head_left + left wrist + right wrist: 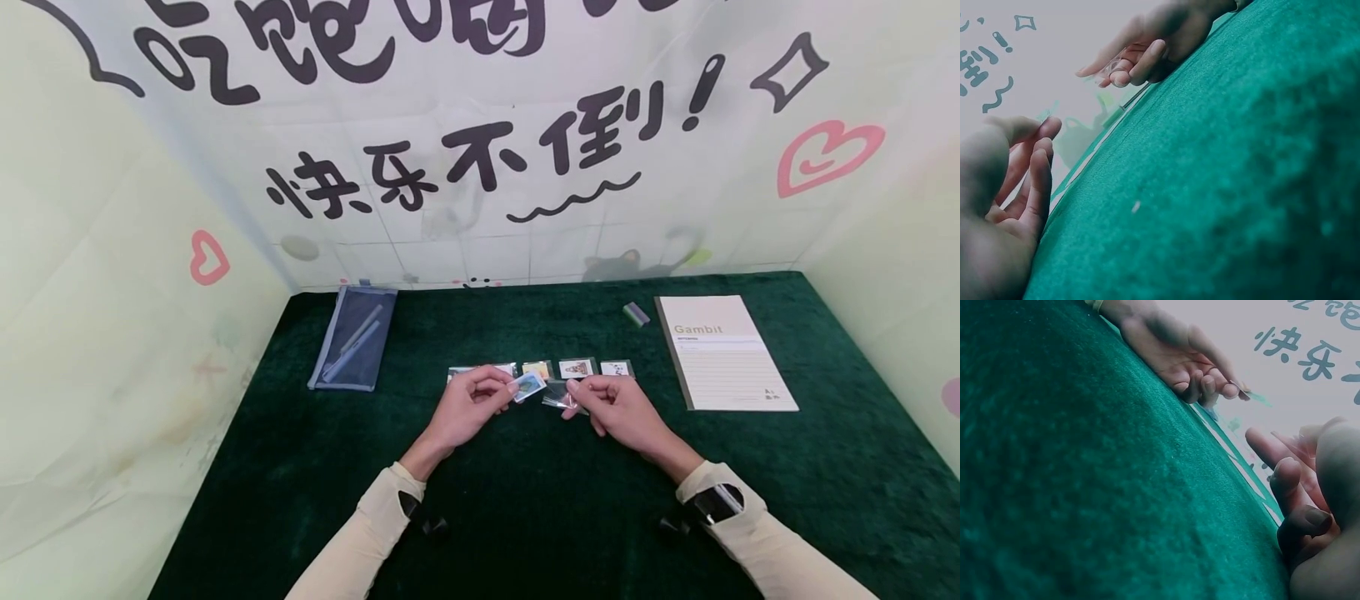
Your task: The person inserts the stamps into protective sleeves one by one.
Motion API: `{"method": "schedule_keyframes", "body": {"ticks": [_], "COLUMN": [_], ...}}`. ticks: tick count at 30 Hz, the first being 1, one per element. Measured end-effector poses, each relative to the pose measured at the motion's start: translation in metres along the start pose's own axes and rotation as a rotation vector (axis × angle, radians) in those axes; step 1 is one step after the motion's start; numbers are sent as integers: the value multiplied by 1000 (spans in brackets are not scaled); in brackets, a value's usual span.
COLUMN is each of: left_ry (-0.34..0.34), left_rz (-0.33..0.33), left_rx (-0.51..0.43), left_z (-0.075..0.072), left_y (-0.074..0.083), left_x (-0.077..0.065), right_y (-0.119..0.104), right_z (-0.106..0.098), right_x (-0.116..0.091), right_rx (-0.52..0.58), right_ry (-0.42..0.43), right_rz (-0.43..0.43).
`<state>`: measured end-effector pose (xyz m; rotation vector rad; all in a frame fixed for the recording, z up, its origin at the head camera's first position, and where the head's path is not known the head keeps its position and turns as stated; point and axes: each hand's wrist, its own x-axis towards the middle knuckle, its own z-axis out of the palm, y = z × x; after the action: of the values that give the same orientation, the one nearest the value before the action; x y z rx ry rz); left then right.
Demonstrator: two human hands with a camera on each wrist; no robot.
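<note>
Between thumb and fingers, my left hand pinches a small picture card with a blue picture and a pale border. My right hand pinches a small clear plastic sleeve just right of that card. The two are held close together but apart, low over the cloth. Behind the hands lies a row of small sleeved picture cards: a yellowish one, one with a brown figure and a whitish one. A pale strip-like piece at the row's left end is partly hidden by my left hand.
A dark green cloth covers the table. At the back left lies a blue zip pouch with pens inside. A white notebook lies on the right, with a small green and purple block beside it. A printed curtain hangs behind.
</note>
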<state>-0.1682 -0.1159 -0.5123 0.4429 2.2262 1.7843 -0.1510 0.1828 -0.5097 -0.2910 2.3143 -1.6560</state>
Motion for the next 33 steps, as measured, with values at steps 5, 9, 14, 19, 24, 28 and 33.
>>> {"method": "schedule_keyframes", "body": {"ticks": [5, 9, 14, 19, 24, 28, 33], "left_ry": [-2, -9, -4, 16, -1, -40, -84], "left_rz": [0, 10, 18, 22, 19, 28, 29], "left_rx": [-3, -11, -14, -16, -15, 3, 21], "left_z": [0, 0, 0, 1, 1, 0, -1], "left_y": [0, 1, 0, -2, -3, -3, -3], "left_x": [0, 0, 0, 1, 1, 1, 1], "right_y": [0, 0, 0, 0, 0, 0, -1], "right_z": [0, -1, -1, -2, -3, -3, -3], "right_x": [1, 1, 1, 0, 0, 0, 1], "right_rx": [-2, -3, 0, 1, 9, 13, 12], "right_ry": [0, -2, -5, -8, -13, -18, -18], "right_rz": [-5, -4, -8, -22, -27, -31, -41]}}
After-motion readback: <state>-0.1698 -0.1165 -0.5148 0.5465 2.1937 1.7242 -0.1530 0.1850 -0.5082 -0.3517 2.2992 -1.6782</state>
